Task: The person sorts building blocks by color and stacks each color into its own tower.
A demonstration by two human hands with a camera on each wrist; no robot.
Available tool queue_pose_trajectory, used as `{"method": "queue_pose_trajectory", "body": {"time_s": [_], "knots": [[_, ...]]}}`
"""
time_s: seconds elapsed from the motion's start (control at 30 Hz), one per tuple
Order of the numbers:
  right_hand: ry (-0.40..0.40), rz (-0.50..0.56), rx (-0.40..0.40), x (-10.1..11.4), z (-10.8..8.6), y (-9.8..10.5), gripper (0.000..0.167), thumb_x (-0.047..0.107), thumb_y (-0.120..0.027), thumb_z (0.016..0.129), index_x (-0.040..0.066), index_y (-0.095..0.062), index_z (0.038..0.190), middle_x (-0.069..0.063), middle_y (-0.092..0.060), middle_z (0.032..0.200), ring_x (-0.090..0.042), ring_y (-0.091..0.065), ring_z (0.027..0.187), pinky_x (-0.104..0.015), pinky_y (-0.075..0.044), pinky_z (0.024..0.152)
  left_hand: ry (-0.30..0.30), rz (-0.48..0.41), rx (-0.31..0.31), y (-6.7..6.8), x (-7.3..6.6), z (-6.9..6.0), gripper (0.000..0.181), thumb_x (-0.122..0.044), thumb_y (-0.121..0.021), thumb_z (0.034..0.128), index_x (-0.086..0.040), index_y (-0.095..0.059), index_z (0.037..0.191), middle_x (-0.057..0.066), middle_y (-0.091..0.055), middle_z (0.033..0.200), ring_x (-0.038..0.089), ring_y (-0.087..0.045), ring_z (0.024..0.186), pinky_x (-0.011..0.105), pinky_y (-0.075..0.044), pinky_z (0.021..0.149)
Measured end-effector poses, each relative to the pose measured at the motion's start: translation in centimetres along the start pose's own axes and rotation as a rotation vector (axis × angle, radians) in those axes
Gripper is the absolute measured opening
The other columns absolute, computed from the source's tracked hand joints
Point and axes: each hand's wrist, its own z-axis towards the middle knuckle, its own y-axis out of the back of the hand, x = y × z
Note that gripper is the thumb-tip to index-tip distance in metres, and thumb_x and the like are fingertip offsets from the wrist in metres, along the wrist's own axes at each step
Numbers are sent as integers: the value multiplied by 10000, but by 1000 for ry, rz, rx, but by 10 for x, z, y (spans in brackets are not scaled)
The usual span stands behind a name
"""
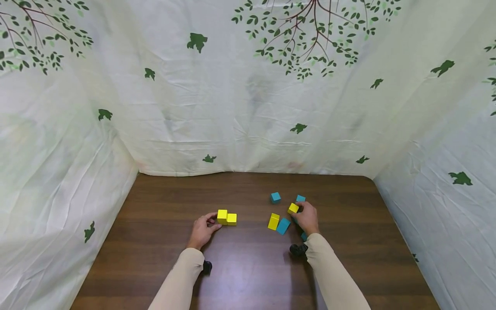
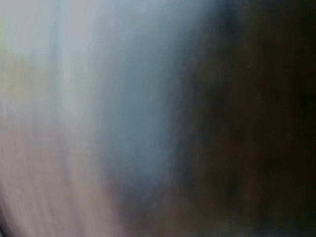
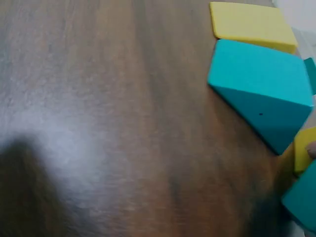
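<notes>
I count one brown table [image 1: 248,275], my one left hand [image 1: 201,230] and one right hand [image 1: 308,218], four yellow blocks [image 1: 273,221], and at least four blue blocks [image 1: 283,226], exact blue total obscured.

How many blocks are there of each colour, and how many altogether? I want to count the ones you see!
Flat-sided yellow blocks: 4
Flat-sided blue blocks: 5 showing, some partly hidden by the right hand
Total: 9 in sight
</notes>
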Motion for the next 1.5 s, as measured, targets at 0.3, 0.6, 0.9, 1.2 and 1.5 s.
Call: {"method": "queue_pose_trajectory", "body": {"time_s": [0.3, 0.6, 0.9, 1.2, 1.5], "knots": [[-32, 16, 23, -4, -1, -4, 429, 31, -721, 832, -66, -596, 1231, -243, -596, 1162, -375, -568, 998, -492, -492, 861, 14, -3, 13, 0, -2, 0, 436, -88, -768, 815, 0, -630, 1219, 96, -622, 925, 262, -550, 899, 436, -449, 850], [-16, 21, 30, -6, -2, -7, 436, 45, -733, 832, -60, -596, 1232, -227, -606, 1137, -349, -577, 975, -481, -499, 844, -1, -9, 7, 0, -1, 0, 429, -85, -770, 812, 4, -635, 1209, 89, -619, 915, 253, -553, 889, 430, -454, 844], [-9, 21, 23, -5, -2, -7, 428, 65, -732, 841, -38, -602, 1236, -209, -606, 1148, -347, -575, 1008, -483, -486, 868, -27, 4, -12, -1, 1, 1, 417, -77, -777, 801, 6, -645, 1188, 86, -625, 904, 250, -565, 879, 423, -456, 823], [39, 37, 2, -2, -4, -6, 429, 57, -732, 844, -27, -596, 1242, -198, -602, 1158, -338, -573, 1021, -477, -481, 874, -18, 4, -6, -2, 0, 0, 411, -72, -772, 806, 1, -645, 1190, 85, -628, 917, 247, -566, 892, 427, -452, 836], [79, 84, -32, 15, -12, -10, 398, 76, -739, 841, -1, -611, 1210, -173, -621, 1141, -327, -580, 1030, -479, -482, 874, -29, 0, -8, 0, -2, 0, 404, -64, -776, 800, 6, -650, 1178, 84, -633, 905, 243, -568, 880, 419, -456, 824]]}}
